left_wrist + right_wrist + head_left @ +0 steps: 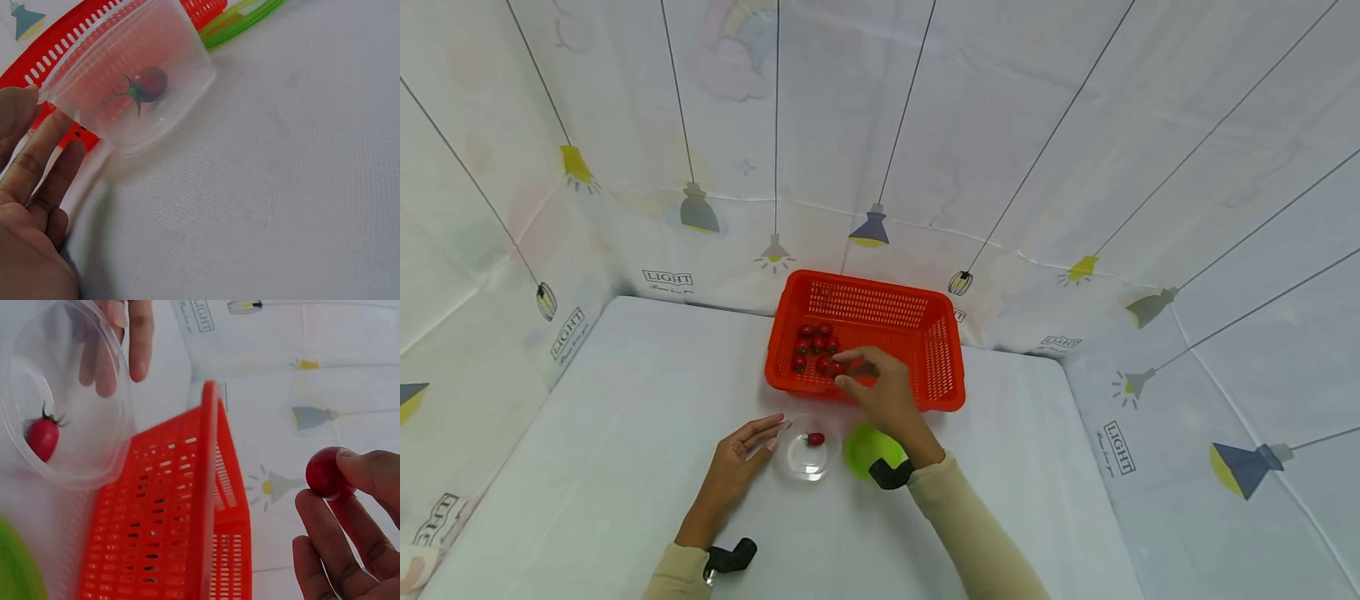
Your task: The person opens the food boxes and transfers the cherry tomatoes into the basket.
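Note:
My right hand [891, 396] is over the near side of the red basket [868, 279], pinching a cherry tomato [326, 474] between thumb and fingertips. Several more cherry tomatoes [818, 330] lie in the basket's left part. In front of it stands a clear plastic container [805, 473] with one cherry tomato [150, 84] inside, its green stem attached. Fairly straight fingers of my left hand [737, 462] rest against the container's left side, as the left wrist view also shows.
A bright green round dish or lid [868, 446] sits right of the clear container, partly under my right wrist. White cloth [647, 400] covers the table. Behind and at both sides hang white sheets [1000, 108] printed with lamps.

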Tool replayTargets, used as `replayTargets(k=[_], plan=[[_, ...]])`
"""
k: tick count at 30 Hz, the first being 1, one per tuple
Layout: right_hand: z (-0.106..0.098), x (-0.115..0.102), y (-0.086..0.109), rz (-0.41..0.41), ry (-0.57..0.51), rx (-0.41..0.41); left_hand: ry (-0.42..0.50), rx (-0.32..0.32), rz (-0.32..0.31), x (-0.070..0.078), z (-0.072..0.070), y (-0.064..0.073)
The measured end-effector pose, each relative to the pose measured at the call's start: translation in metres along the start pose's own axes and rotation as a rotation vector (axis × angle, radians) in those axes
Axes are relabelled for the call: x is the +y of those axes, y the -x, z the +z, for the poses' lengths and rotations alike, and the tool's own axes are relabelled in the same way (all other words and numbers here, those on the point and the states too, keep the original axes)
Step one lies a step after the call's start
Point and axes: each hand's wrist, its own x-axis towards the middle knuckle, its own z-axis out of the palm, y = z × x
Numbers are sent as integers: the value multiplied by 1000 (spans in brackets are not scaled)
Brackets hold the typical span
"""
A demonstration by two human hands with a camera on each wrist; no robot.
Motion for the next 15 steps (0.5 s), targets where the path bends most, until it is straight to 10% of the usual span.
replayTargets(k=[15], plan=[[-26, 16, -27, 94, -2, 86, -17, 5, 9, -1, 0, -1]])
